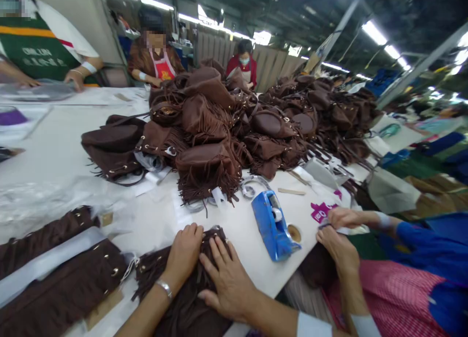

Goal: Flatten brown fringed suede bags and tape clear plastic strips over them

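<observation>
A dark brown fringed bag (190,307) lies on the white table at the bottom centre, under both of my hands. My left hand (185,251), with a silver bracelet at the wrist, rests near the bag's upper edge, its fingers bent together and their grip on the bag not clear. My right hand (230,278) lies flat on the bag with its fingers spread. A metal ring shows just beyond the fingertips. To the right stands a blue tape dispenser (270,227), with a brown tape roll (294,233) beside it.
A large heap of brown fringed bags (208,117) covers the table's middle. More fringed bags (69,288) and clear plastic (54,200) lie at the left. At right, a co-worker's hands (338,229) are near the table edge (292,276). Several people stand beyond the table.
</observation>
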A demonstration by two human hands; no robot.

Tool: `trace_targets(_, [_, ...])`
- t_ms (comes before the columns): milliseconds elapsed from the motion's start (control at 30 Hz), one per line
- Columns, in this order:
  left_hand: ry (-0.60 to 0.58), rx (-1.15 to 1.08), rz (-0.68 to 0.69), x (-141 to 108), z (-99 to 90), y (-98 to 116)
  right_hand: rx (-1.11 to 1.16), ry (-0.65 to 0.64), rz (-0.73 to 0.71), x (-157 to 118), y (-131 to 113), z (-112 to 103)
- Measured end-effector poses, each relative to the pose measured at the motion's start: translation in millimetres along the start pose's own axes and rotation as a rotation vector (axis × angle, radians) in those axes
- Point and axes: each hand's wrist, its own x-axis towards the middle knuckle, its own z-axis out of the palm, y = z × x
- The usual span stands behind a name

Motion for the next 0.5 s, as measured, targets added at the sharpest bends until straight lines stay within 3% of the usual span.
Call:
trace_targets(167, [0.046, 0.041, 0.069, -33, -16.8, 10, -0.007, 0.101, -0.009, -2, -4, -6])
trace_targets(300, [0.046, 0.033, 0.134, -66, -10.2, 15, 0.020, 0.182, 0.018, -9, -14, -15])
trace_targets(400, [0.047, 0.004, 0.128, -76, -1.0, 15, 0.067, 0.298, -0.022, -38, -35, -17])
trace_targets(433, [0.048, -0.007, 0.119, -77, 1.3, 15, 0.088, 0.271, -0.087, -54, -41, -15])
trace_targets(500, [0.051, -0.029, 0.100, -77, 4.2, 15, 0.117, 0.051, -0.231, -93, -41, -11])
